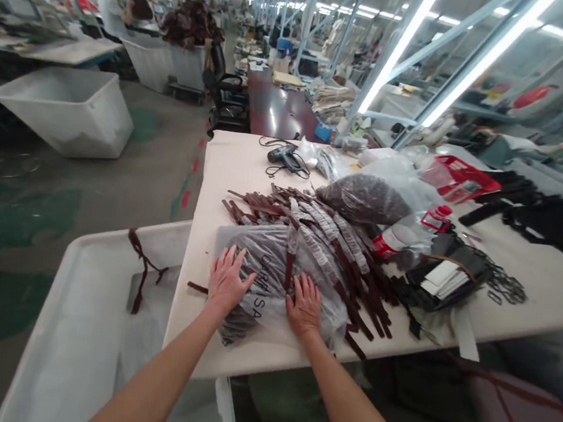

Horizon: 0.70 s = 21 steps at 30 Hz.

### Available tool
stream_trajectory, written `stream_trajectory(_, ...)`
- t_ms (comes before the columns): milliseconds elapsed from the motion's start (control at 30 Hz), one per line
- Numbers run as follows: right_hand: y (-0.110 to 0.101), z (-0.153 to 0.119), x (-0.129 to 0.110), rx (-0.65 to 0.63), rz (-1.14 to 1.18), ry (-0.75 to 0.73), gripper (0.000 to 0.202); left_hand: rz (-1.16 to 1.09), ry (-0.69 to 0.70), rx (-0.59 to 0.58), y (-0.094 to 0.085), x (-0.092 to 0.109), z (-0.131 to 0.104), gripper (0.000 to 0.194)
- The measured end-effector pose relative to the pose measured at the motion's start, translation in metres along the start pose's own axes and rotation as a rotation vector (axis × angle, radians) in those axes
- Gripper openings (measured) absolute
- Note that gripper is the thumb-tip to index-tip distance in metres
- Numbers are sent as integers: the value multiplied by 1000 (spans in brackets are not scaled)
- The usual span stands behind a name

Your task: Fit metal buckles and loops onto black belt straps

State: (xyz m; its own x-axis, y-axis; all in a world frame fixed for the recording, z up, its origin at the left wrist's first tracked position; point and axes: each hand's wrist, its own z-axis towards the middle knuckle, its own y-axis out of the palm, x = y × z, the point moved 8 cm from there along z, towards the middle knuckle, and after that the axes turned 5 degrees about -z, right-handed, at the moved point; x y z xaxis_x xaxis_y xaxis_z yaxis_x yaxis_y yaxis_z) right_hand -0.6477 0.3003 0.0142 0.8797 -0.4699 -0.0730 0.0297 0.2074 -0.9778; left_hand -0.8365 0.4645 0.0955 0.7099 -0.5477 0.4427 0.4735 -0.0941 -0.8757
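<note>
A clear plastic bag (269,324) printed with dark letters lies flat on the pale table, with dark grey material inside. My left hand (228,279) rests on the bag's left part, fingers spread. On its right part lies my right hand (306,305), fingers also stretched out, close to a short brown strip (289,262) on top of the bag. Behind and to the right, a heap of dark brown strips (353,292) spreads over the table, several of them partly wrapped in clear plastic. What lies under my palms is hidden.
A plastic bottle (399,237) with a red cap lies right of the strips, beside a black pouch (443,275). Farther back are a filled clear bag (368,196) and a dark corded tool (287,158). A white bin (73,323) stands against the table's left side.
</note>
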Motion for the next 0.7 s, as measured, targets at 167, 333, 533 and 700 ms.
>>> stream_trajectory(167, 3, 1, 0, 4, -27, -2, 55, -3, -9, -6, -1, 2, 2, 66)
stream_trajectory(333, 8, 0, 3, 22, -12, -7, 55, -150, 121, -23, 1, 27, 12, 61)
stream_trajectory(533, 11, -1, 7, 30, 21, 1, 57, -802, -148, -293, 64, 65, 60, 60)
stream_trajectory(700, 10, -3, 11, 29, 68, 8, 59, -809, -349, -371, 121, 86, 99, 58)
